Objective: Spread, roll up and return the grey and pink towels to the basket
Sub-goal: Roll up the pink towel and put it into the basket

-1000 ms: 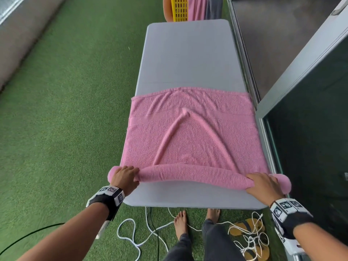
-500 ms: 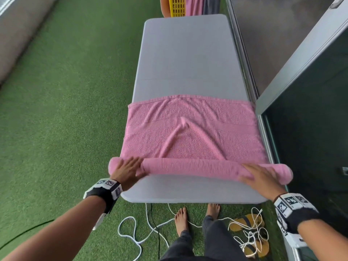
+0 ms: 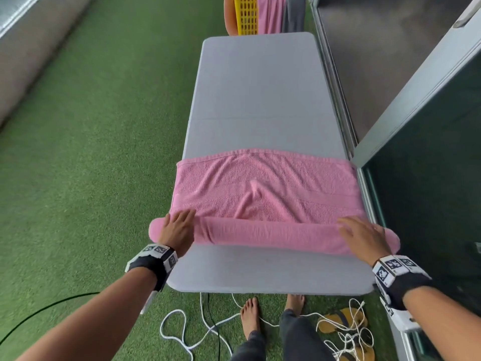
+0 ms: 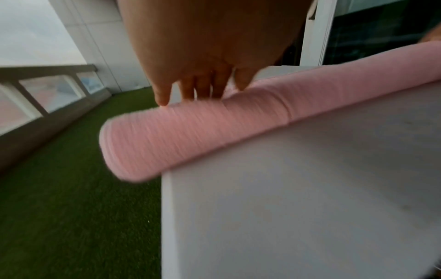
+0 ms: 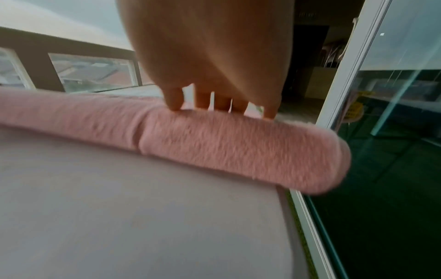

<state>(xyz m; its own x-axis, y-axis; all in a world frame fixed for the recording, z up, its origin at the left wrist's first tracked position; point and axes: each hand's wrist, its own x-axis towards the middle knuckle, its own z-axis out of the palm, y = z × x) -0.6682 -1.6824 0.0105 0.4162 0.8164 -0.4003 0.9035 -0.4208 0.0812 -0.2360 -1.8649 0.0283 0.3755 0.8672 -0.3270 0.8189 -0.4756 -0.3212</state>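
Observation:
A pink towel [image 3: 268, 186] lies across the near part of the grey table [image 3: 260, 95], its near edge wound into a long roll [image 3: 270, 234] that overhangs both table sides. My left hand [image 3: 178, 225] presses flat on the roll's left end [image 4: 190, 136], fingers [image 4: 200, 88] straight. On the roll's right end [image 5: 238, 149] lies my right hand [image 3: 361, 235], its fingers [image 5: 203, 100] straight and spread. A wrinkle stands up in the flat part of the towel. The yellow basket [image 3: 246, 16] stands beyond the table's far end, with a pink and a grey towel [image 3: 295, 14] hanging beside it.
Green artificial turf [image 3: 91, 152] covers the floor to the left. A sliding glass door and its frame [image 3: 416, 100] run close along the table's right side. White cords [image 3: 197, 332] and sandals [image 3: 343, 324] lie by my bare feet below the table's near edge.
Both hands went from curled over the roll to flat with straight fingers, and pushed the roll away from me. The roll is thicker and the flat part of the towel shorter.

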